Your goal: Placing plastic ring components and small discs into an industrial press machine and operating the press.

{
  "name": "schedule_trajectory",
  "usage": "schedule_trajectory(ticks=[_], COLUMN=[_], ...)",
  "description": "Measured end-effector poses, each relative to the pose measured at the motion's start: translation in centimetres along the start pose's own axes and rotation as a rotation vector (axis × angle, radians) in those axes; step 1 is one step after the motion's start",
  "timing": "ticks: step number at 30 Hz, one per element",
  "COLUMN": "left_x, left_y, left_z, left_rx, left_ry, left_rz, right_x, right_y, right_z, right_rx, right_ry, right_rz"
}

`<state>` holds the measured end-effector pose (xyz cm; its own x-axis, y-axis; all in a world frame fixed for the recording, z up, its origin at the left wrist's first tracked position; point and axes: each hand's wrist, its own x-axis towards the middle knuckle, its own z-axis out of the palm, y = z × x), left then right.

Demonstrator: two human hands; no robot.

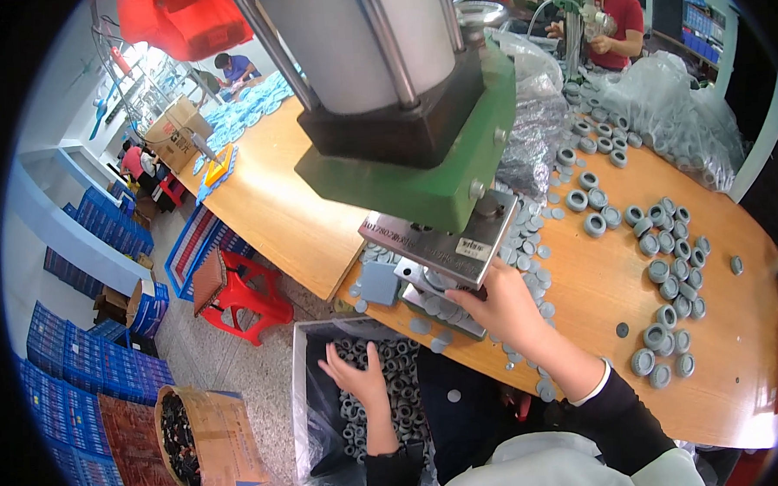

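Observation:
My left hand [360, 381] is open, fingers spread, above a white box [302, 394] of small grey rings [399, 368]. Nothing shows in its palm. My right hand [506, 306] reaches under the metal plate [441, 241] of a green bench press [421, 185]. Its thumb and fingers are pinched together beside the lower metal fixture [421, 278]. Whatever they hold, if anything, is hidden or too small to name. Flat grey discs [521, 248] lie scattered around the press base, and a grey-blue square block [379, 282] stands left of the fixture.
Loose grey ring-shaped parts [659, 270] cover the table's right side, near clear plastic bags [670, 109]. A red stool [244, 293] and a cardboard barrel [211, 442] stand at left. Two co-workers [618, 24] [238, 69] sit farther back.

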<state>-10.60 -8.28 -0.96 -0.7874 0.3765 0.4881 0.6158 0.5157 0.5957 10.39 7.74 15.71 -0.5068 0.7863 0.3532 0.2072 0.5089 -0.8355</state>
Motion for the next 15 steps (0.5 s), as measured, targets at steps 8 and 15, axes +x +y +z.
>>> schedule_trajectory(ticks=[8, 15], left_x=[5.8, 8.8], left_y=[6.0, 5.8], left_z=[4.4, 8.7], left_rx=[-0.247, 0.02], left_ry=[-0.19, -0.519], left_rz=[0.312, 0.478], right_x=[0.0, 0.9], right_y=[1.0, 0.7], right_z=[1.9, 2.4], right_rx=[-0.077, -0.066], right_ry=[0.172, 0.127], right_rz=[-0.1, -0.09])
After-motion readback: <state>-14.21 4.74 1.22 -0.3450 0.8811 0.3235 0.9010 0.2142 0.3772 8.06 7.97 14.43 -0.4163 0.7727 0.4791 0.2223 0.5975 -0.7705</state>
